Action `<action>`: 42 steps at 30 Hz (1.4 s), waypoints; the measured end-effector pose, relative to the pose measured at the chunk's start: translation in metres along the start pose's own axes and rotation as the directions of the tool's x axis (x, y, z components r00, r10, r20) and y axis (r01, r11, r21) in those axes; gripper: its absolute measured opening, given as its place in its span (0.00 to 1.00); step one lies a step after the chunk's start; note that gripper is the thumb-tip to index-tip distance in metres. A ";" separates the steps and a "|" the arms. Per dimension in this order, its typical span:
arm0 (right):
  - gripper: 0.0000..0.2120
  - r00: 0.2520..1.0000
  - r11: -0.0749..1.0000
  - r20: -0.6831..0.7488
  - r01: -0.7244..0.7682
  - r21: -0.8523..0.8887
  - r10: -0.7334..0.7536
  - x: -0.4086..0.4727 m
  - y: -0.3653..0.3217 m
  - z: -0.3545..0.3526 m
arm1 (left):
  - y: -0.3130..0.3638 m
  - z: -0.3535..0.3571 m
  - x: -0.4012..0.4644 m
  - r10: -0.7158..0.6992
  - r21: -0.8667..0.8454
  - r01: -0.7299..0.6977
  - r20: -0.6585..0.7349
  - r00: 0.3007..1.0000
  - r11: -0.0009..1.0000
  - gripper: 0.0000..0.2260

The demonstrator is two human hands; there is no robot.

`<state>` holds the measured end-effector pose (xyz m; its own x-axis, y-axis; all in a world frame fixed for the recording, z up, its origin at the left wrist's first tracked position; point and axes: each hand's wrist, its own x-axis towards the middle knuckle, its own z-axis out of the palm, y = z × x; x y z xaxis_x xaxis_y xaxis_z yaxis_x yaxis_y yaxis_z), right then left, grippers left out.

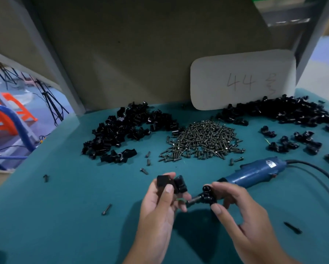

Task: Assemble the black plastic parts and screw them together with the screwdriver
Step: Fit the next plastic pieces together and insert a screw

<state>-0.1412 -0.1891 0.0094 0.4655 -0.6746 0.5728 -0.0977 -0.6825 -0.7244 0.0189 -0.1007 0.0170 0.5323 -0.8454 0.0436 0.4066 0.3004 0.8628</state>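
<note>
My left hand (160, 202) holds two black plastic parts (171, 183) between thumb and fingers, just above the teal table. My right hand (234, 206) pinches another small black plastic part (208, 195) with thumb and forefinger. That part sits at the tip of the blue electric screwdriver (253, 173), which lies on the table behind my right hand. A heap of dark screws (201, 141) lies in the middle. One pile of black plastic parts (125, 128) lies at the left, and a second black pile (285, 111) lies at the right.
The screwdriver's black cable (316, 172) curves off to the right. Several assembled-looking black clips (295, 141) lie at the right. Loose screws (106, 209) are scattered on the teal mat (64, 216). A white card marked 44 (242, 80) leans on the back wall.
</note>
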 end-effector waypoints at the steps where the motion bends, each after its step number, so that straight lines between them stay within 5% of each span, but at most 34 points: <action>1: 0.15 1.000 1.000 0.001 -0.016 0.003 0.016 0.000 0.002 -0.001 | 0.000 0.001 0.000 0.017 0.030 -0.016 -0.003 1.000 0.999 0.13; 5: 0.15 0.998 0.997 -0.004 -0.056 0.050 0.056 -0.003 0.004 -0.001 | 0.003 0.008 -0.002 0.061 0.113 -0.062 0.007 0.998 0.992 0.25; 15: 0.16 0.999 0.995 0.009 -0.036 0.094 0.036 -0.005 0.005 0.002 | -0.002 0.006 -0.006 0.168 0.239 -0.154 -0.039 0.985 0.959 0.29; 25: 0.15 0.998 0.996 0.027 0.060 0.061 -0.062 -0.006 0.002 0.004 | -0.009 0.011 -0.012 0.156 0.401 -0.164 0.053 0.986 0.901 0.11; 42: 0.15 1.000 0.987 0.029 -0.008 0.160 0.004 -0.007 0.001 0.000 | -0.013 0.009 -0.017 0.223 0.498 -0.290 0.190 0.956 0.817 0.16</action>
<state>-0.1439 -0.1852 0.0047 0.4908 -0.6685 0.5587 0.0405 -0.6231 -0.7811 -0.0022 -0.0939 0.0099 0.4581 -0.8255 0.3297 -0.1921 0.2702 0.9434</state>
